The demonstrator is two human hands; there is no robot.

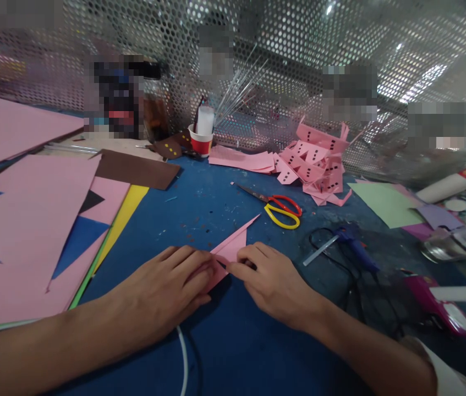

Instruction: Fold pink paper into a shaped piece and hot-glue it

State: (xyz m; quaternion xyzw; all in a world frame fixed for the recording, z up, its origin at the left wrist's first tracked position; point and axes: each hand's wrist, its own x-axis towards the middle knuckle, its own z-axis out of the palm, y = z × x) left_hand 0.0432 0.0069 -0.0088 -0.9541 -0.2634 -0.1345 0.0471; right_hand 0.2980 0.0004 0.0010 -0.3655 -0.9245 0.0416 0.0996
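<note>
A folded piece of pink paper (236,247) lies on the blue tabletop, its long point angled up to the right. My left hand (179,272) lies over its left end, fingers curled and pressed onto the paper. From the other side my right hand (272,278) pinches the paper's lower edge between thumb and curled fingers. A narrow dark gap shows in the fold between the two hands. Just beyond the paper rest scissors (283,212) with one red and one yellow handle loop, blades pointing away to the left.
Pink, yellow and blue paper sheets (30,220) are stacked at left. Dotted pink cut-outs (315,162) pile up at the back, near a paper cup (201,140) of tools. A blue glue gun (356,248) with its cord lies right. A white cable (183,357) runs near me.
</note>
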